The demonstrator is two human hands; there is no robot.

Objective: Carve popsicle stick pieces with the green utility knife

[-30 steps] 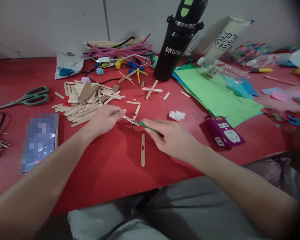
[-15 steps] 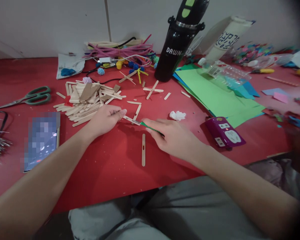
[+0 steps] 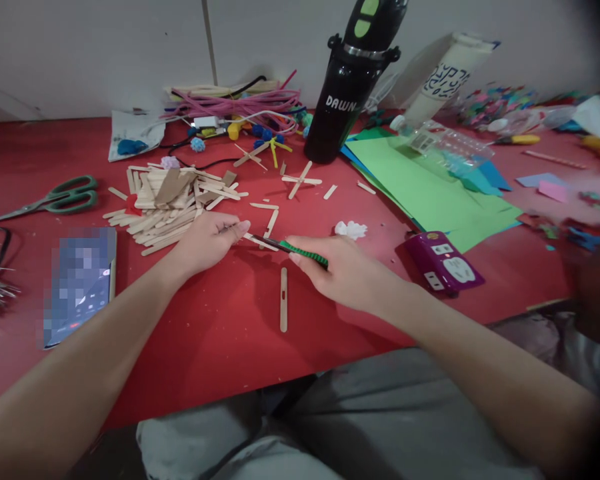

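My left hand is closed, pinching one end of a wooden craft stick that points to the right. My right hand is wrapped round the green handle of a craft knife. The knife's narrow blade lies along the stick, partly covering it, with the tip close to my left fingertips. Below them on the red table lies another craft stick with a slot cut near its middle. Just behind are broken stick pieces. A large pile of craft sticks sits beyond my left hand.
Green-handled scissors and a phone lie left. A black bottle stands at the back, near crossed sticks. To the right are green paper sheets, crumpled white tissue and a purple socket adapter.
The knife blade has shifted left along the stick and turned, now looking dark instead of shiny. Both hands keep their grips. The whole view has moved slightly.
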